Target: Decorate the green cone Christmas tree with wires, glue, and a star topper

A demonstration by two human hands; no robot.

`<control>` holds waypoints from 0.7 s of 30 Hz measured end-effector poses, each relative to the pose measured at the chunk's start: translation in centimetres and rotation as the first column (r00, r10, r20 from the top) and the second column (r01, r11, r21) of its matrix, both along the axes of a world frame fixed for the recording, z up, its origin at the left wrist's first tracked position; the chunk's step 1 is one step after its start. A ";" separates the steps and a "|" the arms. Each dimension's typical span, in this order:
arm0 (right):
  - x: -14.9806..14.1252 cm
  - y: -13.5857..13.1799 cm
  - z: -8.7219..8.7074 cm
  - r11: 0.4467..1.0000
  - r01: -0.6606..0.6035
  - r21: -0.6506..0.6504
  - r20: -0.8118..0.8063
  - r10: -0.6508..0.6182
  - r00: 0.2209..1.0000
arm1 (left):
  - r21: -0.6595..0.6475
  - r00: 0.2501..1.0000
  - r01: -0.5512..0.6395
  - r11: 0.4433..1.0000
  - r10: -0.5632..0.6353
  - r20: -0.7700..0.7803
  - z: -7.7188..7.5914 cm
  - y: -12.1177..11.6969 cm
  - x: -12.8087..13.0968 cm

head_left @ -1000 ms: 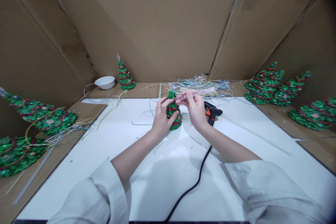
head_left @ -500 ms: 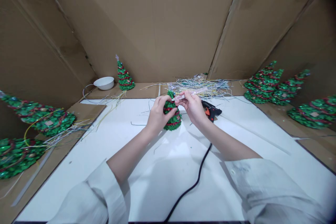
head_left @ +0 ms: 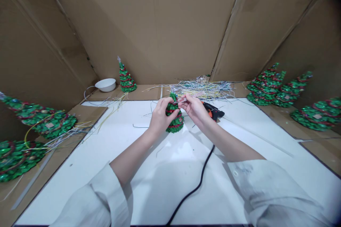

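Note:
A small green Christmas tree (head_left: 174,126) with red garland stands upright on the white table. My left hand (head_left: 161,113) is closed round its upper left side, with thumb and fingers against the foliage. From the right, my right hand (head_left: 194,108) pinches a slender pale pink tool (head_left: 183,100) with a pointed tip, held close to the tree's upper part. Most of the tool's handle is hidden by the fingers, and its exact kind is unclear. Behind my right wrist lies a black and orange glue gun (head_left: 217,112), partly covered.
The glue gun's black cord (head_left: 198,186) runs to the front edge. Behind the tree lies a heap of loose wires (head_left: 210,89). A white bowl (head_left: 106,85) and another finished-looking tree (head_left: 127,78) stand back left. More trees line both sides (head_left: 317,115). Cardboard walls (head_left: 186,32) enclose the table.
The pale tool has turned in my right hand, so its long handle no longer shows beyond the fingers. My left hand keeps its hold on the tree.

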State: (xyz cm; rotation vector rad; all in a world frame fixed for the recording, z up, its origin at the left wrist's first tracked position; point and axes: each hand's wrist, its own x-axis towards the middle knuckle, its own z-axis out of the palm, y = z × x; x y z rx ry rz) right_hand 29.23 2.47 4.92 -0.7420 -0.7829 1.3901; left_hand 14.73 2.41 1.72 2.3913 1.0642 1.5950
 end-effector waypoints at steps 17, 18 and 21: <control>0.0 -2.3 1.7 0.847 0.186 0.498 0.290 -0.364 0.885 | -0.075 0.999 -0.017 0.997 0.020 0.042 -0.8 0.0 -0.1; -0.1 -2.4 1.5 0.832 0.184 0.523 0.304 -0.384 0.872 | -0.078 0.999 -0.012 0.997 0.016 0.040 -0.8 0.1 -0.1; 0.0 -2.4 0.7 0.784 0.160 0.600 0.343 -0.433 0.834 | -0.079 1.000 0.001 0.997 0.001 0.025 -0.6 0.2 -0.3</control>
